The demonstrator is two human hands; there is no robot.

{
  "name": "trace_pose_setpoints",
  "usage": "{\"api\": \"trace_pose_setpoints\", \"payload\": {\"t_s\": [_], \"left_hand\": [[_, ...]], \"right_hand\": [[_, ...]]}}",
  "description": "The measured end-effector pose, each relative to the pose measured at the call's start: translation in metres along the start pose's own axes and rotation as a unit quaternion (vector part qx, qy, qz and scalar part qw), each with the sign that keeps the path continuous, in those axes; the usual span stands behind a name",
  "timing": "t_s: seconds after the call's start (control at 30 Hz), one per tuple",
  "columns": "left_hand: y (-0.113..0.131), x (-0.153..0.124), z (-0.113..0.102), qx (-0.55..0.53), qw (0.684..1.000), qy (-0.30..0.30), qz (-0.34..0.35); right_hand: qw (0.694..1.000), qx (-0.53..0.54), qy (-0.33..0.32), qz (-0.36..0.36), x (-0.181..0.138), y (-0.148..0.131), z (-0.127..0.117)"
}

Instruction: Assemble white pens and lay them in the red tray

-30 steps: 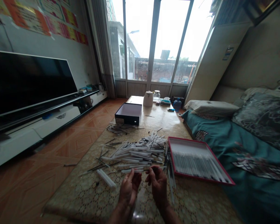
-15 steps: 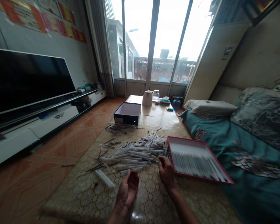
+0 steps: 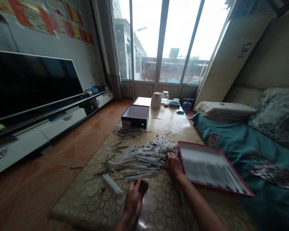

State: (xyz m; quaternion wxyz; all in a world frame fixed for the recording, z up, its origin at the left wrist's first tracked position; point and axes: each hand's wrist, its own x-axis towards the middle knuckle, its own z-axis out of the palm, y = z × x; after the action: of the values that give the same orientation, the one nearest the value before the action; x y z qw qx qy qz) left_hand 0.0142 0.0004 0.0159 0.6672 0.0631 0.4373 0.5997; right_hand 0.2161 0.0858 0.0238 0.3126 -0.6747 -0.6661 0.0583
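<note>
My left hand (image 3: 135, 194) is closed, thumb against fingers, on a thin whitish pen barrel (image 3: 145, 179) just in front of the pile. The fingertips of my right hand (image 3: 174, 165) are bent together at the right edge of the heap of pen barrels (image 3: 144, 159); what they pinch is hidden. White, translucent barrels make up most of this heap, mixed with thin dark sticks. Right of that hand lies a shallow box lid (image 3: 214, 148) with a pink-red rim, holding a row of pens (image 3: 207, 171) with dark tips. A small bundle of clear tubes (image 3: 112, 184) lies left of my left hand.
Behind the heap stands a dark open box (image 3: 135, 123), with more dark sticks (image 3: 126, 131) before it. A beige kettle (image 3: 156, 101), a glass jar (image 3: 165, 97) and a tissue pack (image 3: 174, 102) are at the table's far end. A teal-covered sofa (image 3: 231, 134) borders the right side.
My right hand has reached slightly forward to the heap's right edge. A whitish barrel now shows more plainly at my left fingertips. The view has shifted a little left.
</note>
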Motion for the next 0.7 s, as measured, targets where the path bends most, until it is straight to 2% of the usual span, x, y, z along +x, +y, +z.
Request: {"api": "trace_pose_setpoints", "payload": {"t_s": [0.1, 0.17, 0.23, 0.3, 0.33, 0.4, 0.5, 0.7], "left_hand": [[0.000, -0.001, 0.000, -0.001, 1.000, -0.002, 0.006], [-0.001, -0.001, 0.000, -0.001, 1.000, -0.005, 0.009], [-0.001, -0.001, 0.000, -0.001, 1.000, -0.006, 0.012], [-0.002, -0.001, 0.001, 0.002, 1.000, -0.009, 0.016], [-0.003, -0.001, 0.001, 0.005, 1.000, -0.011, 0.019], [-0.003, -0.001, 0.000, 0.012, 0.999, -0.018, 0.026], [-0.004, -0.001, -0.002, 0.013, 0.999, -0.037, 0.028], [-0.002, -0.002, -0.004, 0.004, 0.998, -0.060, 0.026]], "right_hand": [[0.999, 0.036, 0.012, -0.006, -0.012, -0.009, -0.002], [0.992, 0.121, 0.020, 0.001, -0.029, -0.019, -0.002], [0.955, 0.294, 0.009, 0.032, -0.050, -0.030, 0.000], [0.898, 0.431, -0.023, 0.083, -0.071, -0.040, 0.005], [0.875, 0.472, -0.031, 0.105, -0.080, -0.044, 0.008], [0.849, 0.509, -0.025, 0.138, -0.094, -0.051, 0.014], [0.848, 0.509, -0.006, 0.145, -0.104, -0.055, 0.021], [0.868, 0.486, 0.016, 0.098, -0.106, -0.055, 0.020]]}}
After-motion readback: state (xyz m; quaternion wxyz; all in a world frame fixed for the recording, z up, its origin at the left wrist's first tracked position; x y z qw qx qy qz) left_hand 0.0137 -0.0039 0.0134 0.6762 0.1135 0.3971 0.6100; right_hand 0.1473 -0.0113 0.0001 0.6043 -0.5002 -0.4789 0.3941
